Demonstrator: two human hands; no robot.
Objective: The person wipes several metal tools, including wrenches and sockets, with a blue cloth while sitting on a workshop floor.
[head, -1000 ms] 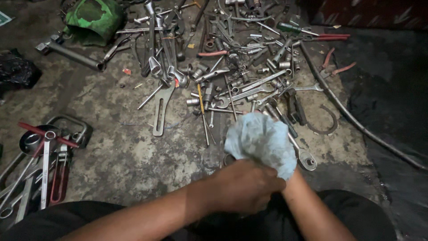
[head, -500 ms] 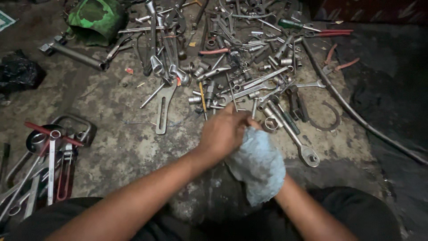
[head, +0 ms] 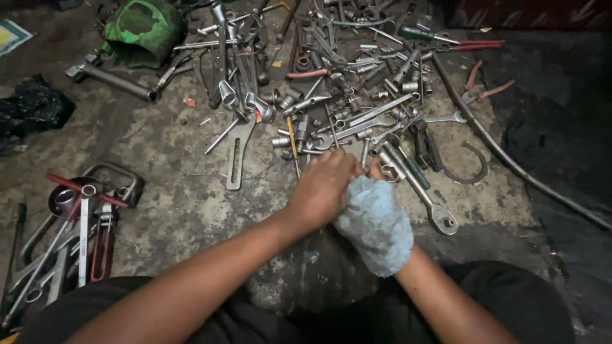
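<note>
Where the two forearms meet over the stained concrete floor, a pale blue rag is seen draped over the right hand, so that only a fingertip or two shows at its upper edge; whether that hand is clenched or spread cannot be told. The left hand is laid against the rag's left side, its fingers curled down at the near edge of a heap of wrenches and sockets; what, if anything, is gripped by it is hidden. A ratchet handle lies just right of the rag. Red-handled pliers are seen at the far side of the heap, a green metal housing at upper left, and a second cluster of spanners at lower left.
</note>
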